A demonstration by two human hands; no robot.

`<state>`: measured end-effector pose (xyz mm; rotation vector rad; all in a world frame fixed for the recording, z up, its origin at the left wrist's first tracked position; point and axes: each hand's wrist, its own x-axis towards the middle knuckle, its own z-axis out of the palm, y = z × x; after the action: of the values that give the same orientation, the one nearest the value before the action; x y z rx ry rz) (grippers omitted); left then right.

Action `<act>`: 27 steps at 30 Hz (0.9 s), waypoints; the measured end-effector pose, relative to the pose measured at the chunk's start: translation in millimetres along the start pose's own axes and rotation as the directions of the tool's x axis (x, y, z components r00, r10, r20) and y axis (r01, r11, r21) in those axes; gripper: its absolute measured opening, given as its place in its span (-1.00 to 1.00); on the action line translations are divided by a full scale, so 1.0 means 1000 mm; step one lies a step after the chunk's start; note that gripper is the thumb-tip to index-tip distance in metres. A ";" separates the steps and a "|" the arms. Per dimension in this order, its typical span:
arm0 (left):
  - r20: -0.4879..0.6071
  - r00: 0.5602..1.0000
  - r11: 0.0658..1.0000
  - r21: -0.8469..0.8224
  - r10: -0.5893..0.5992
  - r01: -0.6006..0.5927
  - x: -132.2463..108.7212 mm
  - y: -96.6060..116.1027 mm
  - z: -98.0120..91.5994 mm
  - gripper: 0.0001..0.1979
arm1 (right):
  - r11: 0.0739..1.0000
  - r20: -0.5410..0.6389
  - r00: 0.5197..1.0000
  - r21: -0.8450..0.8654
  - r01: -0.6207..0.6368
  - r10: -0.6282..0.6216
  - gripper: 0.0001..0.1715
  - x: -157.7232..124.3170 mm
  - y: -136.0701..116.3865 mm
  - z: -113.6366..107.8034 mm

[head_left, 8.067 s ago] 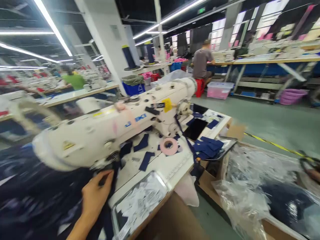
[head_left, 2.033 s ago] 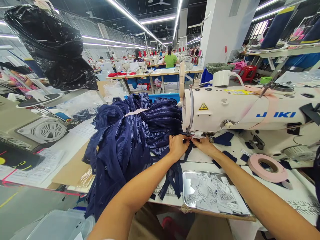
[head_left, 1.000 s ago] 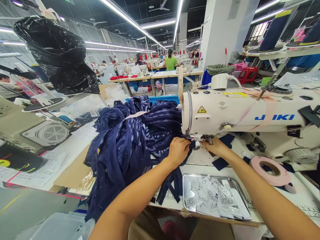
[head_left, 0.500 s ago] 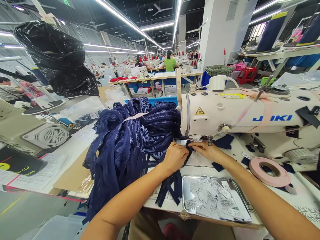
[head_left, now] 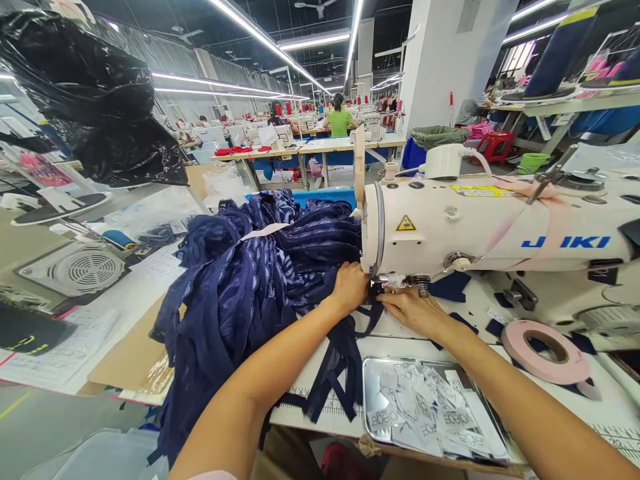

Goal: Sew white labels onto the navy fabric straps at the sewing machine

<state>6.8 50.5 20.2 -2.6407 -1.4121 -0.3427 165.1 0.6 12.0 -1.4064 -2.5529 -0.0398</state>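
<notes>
A white sewing machine [head_left: 500, 223] stands on the right half of the table, its needle end over the work. Beside the needle, my left hand [head_left: 351, 288] is closed at the edge of a navy fabric strip [head_left: 371, 319]. My right hand [head_left: 413, 310] lies just right of the needle, fingertips pressed on the same strip under the presser foot. The fingertips of both hands are partly hidden by the machine head and cloth. A big heap of navy garments [head_left: 235, 293] with lace and straps spreads left of the machine, hanging over the table's front edge.
In front of the machine sits a metal tray [head_left: 367, 400] of white printed labels [head_left: 430, 407]. A pink tape roll [head_left: 545, 350] and navy scraps [head_left: 450, 287] lie to the right. Black plastic [head_left: 95, 100] hangs at upper left. Farther back, a person in green [head_left: 340, 120] sits.
My left hand has moved forward, closer to the needle, and the navy strip has shifted with it. My right hand stays near the presser foot. The view has shifted slightly.
</notes>
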 end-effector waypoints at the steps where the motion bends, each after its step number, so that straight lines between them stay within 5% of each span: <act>1: -0.002 1.000 1.000 -0.004 -0.004 0.004 0.001 0.000 0.002 -0.83 | 1.000 -0.025 0.999 -0.003 -0.024 0.024 -0.67 -0.001 0.003 0.003; 5: -0.012 1.000 1.000 -0.017 -0.013 0.013 0.002 0.000 0.005 -0.82 | 0.998 -0.107 0.992 0.007 -0.063 0.063 -0.66 -0.001 0.017 0.014; 9: -0.026 0.999 0.999 -0.023 -0.030 0.030 0.000 0.000 0.003 -0.83 | 1.000 -0.069 0.998 0.028 0.014 -0.012 -0.64 -0.001 0.020 0.016; 20: -0.033 0.998 0.998 -0.030 -0.047 0.046 -0.005 0.003 -0.001 -0.84 | 0.972 -0.041 0.995 -0.221 0.078 -0.089 -0.63 -0.004 0.006 0.003; 27: -0.022 0.967 0.935 -0.250 0.255 -0.252 -0.051 0.002 -0.017 -0.81 | 0.975 -0.102 0.987 -0.198 0.098 -0.120 -0.64 -0.006 0.008 0.008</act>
<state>-21.9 4.6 23.4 -2.9873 -1.0707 -0.5070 173.5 0.4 2.6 -1.2835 -2.5856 -0.3837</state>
